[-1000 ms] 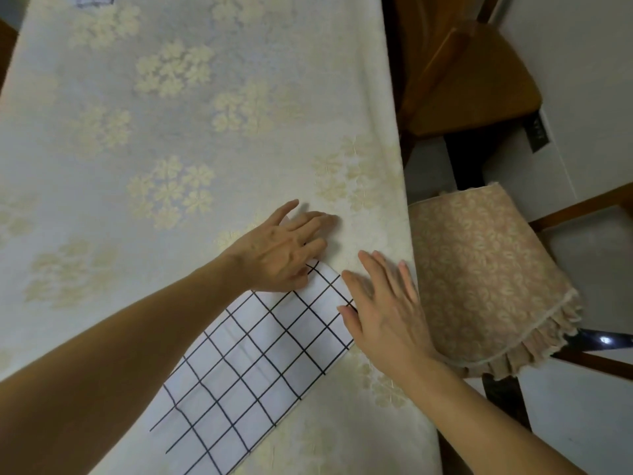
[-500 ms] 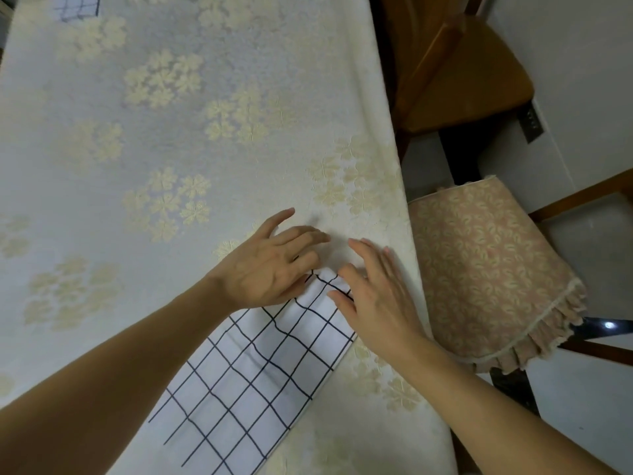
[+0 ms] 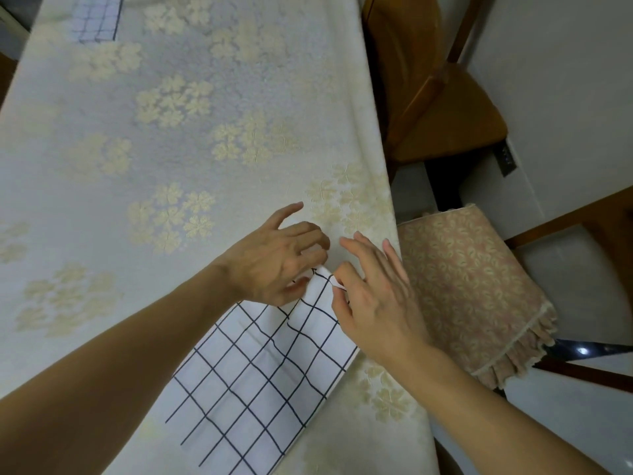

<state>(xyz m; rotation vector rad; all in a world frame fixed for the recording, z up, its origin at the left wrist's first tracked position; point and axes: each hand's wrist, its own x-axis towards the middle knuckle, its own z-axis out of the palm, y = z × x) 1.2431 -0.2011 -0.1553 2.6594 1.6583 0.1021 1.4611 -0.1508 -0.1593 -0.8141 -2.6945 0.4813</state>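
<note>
Hands at work on a folded checked cloth [image 3: 260, 378], seen from the head view. The cloth, white with a dark grid, lies on a table under a pale floral tablecloth [image 3: 205, 149]. It runs as a slanted strip from the lower centre of the frame up toward the middle, close to the table's right edge.

The left hand [image 3: 274, 258] enters from the lower left and sits at the strip's upper end, back of the hand to the camera. Its fingers are curled, and the thumb meets them on the cloth's top edge, pinching it; the little finger sticks out toward the upper right. The right hand [image 3: 373, 303] enters from the lower right. Its thumb and forefinger nip the cloth's upper right corner, which is lifted slightly off the table into a small white fold. The remaining fingers are straight and spread above the tablecloth. The two hands are just beside each other, with the raised corner between them, and the rest of the strip lies flat with a faint crease across its middle.

A second checked cloth [image 3: 97, 18] shows in the upper left of the frame, cut off by the top edge. To the right of the table, a seat with a pink leaf-patterned cushion [image 3: 472, 296], frilled along its lower edge, occupies the middle right. A wooden chair [image 3: 445, 108] fills the upper right.
</note>
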